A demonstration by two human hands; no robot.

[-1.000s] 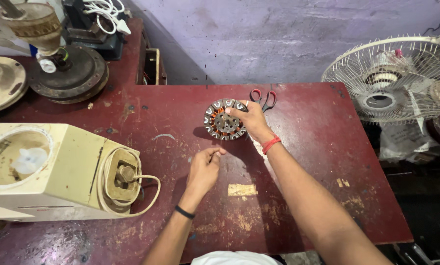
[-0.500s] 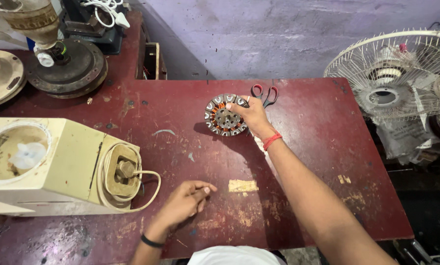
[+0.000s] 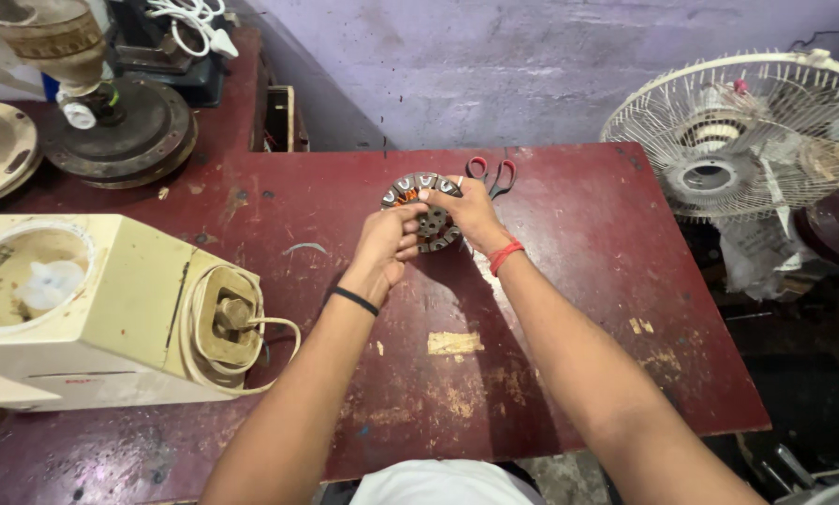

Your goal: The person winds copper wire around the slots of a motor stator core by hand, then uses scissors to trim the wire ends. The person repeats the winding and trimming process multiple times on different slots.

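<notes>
Head view: left hand [image 3: 389, 245], a moment ago low near the table's front edge, now meets the right hand [image 3: 473, 210] on the round stator core [image 3: 426, 208] at mid-table [image 3: 578, 281]; both sets of fingers close on it, so two-handed work on the core resumes beside red-handled scissors [image 3: 491, 174].

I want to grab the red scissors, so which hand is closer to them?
Right. The right hand lies just below-left of the red scissors, almost touching them, gripping the round motor stator. The left hand sits farther left, beyond the stator.
</notes>
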